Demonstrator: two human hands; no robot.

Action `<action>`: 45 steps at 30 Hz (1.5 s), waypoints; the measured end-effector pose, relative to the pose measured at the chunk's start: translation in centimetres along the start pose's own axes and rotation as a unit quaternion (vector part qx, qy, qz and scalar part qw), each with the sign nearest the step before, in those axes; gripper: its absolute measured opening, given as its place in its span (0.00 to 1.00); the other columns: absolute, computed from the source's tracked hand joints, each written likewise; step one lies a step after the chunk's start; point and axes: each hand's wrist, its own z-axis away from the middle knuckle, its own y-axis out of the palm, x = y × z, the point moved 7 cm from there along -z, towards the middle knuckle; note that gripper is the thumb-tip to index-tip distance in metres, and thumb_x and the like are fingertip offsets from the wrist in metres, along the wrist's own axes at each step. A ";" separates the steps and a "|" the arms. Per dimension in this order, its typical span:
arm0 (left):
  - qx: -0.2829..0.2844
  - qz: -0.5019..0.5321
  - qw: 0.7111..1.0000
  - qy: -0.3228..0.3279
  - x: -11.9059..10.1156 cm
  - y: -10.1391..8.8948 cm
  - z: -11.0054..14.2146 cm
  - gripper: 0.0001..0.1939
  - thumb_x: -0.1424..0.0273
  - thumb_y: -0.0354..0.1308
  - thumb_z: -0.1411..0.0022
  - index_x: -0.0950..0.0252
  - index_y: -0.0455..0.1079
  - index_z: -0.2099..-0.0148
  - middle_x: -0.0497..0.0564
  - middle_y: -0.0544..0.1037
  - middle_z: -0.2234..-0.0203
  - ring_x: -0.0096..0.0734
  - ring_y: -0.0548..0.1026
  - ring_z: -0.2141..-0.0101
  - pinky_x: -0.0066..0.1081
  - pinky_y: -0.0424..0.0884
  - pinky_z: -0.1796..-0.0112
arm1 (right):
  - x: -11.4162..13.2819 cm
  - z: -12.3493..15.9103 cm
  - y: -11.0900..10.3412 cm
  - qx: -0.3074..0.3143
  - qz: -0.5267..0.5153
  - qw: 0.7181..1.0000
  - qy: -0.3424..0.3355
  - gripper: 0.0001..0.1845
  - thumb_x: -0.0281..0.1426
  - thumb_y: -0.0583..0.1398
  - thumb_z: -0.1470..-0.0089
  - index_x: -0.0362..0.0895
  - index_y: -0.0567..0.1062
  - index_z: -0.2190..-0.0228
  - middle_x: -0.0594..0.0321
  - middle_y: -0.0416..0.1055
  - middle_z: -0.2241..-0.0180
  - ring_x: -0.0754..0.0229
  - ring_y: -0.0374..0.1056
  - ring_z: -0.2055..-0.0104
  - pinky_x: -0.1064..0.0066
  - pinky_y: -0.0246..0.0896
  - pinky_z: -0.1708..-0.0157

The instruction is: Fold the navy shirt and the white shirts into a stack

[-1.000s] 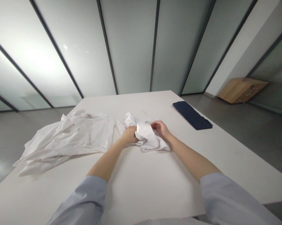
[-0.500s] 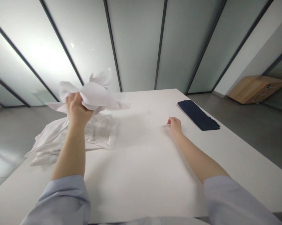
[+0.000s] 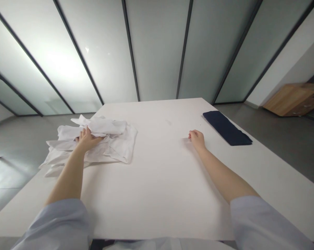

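Note:
On the left of the table lies a loose, crumpled pile of white cloth (image 3: pixel 117 144), with folds and corners sticking out. My left hand (image 3: pixel 87 139) rests on top of it, thumb held apart and fingers stretched over the fabric; the fingertips are partly lost among the folds. My right hand (image 3: pixel 197 139) is closed in a loose fist on the bare tabletop, with nothing visible in it. To the right of that hand, a flat, folded dark navy cloth (image 3: pixel 227 128) lies near the table's right edge.
The white table (image 3: pixel 157 194) spans the view below me. Frosted glass panels (image 3: pixel 159 52) with dark frames stand behind it. A wooden cabinet (image 3: pixel 289 99) sits on the grey floor at the far right.
My left hand has come down with the raised white cloth, which now lies on the pile, and its grip has loosened. My right hand stays put. The view has shifted slightly.

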 end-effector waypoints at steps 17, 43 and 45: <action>0.276 0.019 0.921 0.275 -26.2 15.7 12.8 0.30 0.58 0.53 0.39 0.66 0.60 0.38 0.62 0.62 0.38 0.49 0.60 0.39 0.47 0.54 0.41 | -1.8 -1.4 -1.4 -0.110 -0.077 0.991 -0.005 0.06 0.35 0.55 0.59 0.46 0.68 0.80 0.66 0.67 0.80 0.60 0.63 0.73 0.70 0.56 0.71; 0.220 0.037 0.928 0.298 -25.3 16.6 12.2 0.21 0.60 0.50 0.36 0.60 0.66 0.43 0.55 0.68 0.42 0.44 0.65 0.43 0.43 0.59 0.44 | -1.0 -0.2 -2.5 0.130 0.552 0.822 -0.059 0.43 0.58 0.46 0.45 0.43 0.66 0.41 0.43 0.61 0.40 0.32 0.54 0.40 0.41 0.41 0.43; 0.215 0.040 0.928 0.300 -25.4 16.3 12.3 0.27 0.57 0.52 0.37 0.62 0.61 0.39 0.58 0.66 0.40 0.46 0.64 0.42 0.45 0.58 0.43 | 0.3 1.4 0.6 0.183 0.483 0.852 -0.085 0.42 0.59 0.48 0.46 0.43 0.68 0.42 0.45 0.59 0.38 0.34 0.52 0.39 0.45 0.45 0.42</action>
